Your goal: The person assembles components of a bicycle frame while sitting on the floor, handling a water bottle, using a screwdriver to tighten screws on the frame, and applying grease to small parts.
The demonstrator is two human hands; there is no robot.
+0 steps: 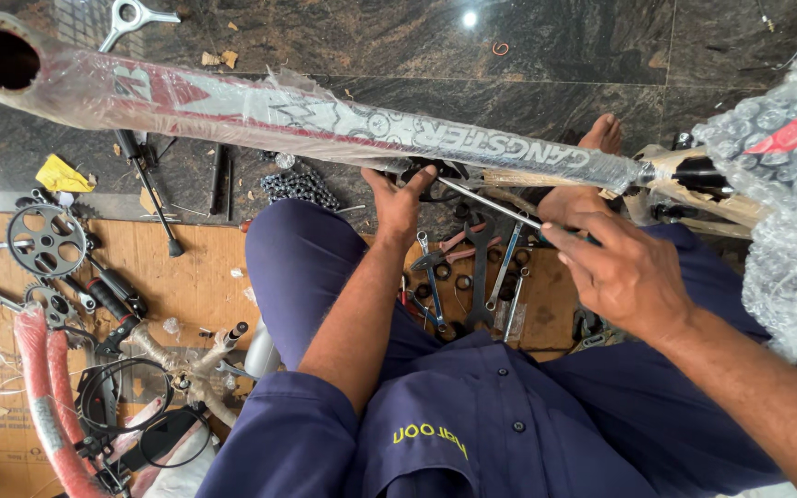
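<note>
A long bicycle frame tube point(260, 109) wrapped in clear plastic runs across the view from upper left to right, its open end at the far left. My left hand point(400, 198) reaches up under the tube and grips a black fitting there. My right hand point(622, 270) holds the near end of a thin metal rod tool point(491, 203) that points toward that fitting. The frame's right part is covered in bubble wrap point(786, 175). I sit in dark blue clothing with my bare foot point(581, 189) on the floor.
Several spanners point(480, 267) lie on cardboard between my legs. A chainring point(46, 242), a bicycle chain point(299, 187), screwdrivers point(113, 295), red padded tubing point(48, 397) and cables lie at left on cardboard. The floor beyond is dark stone.
</note>
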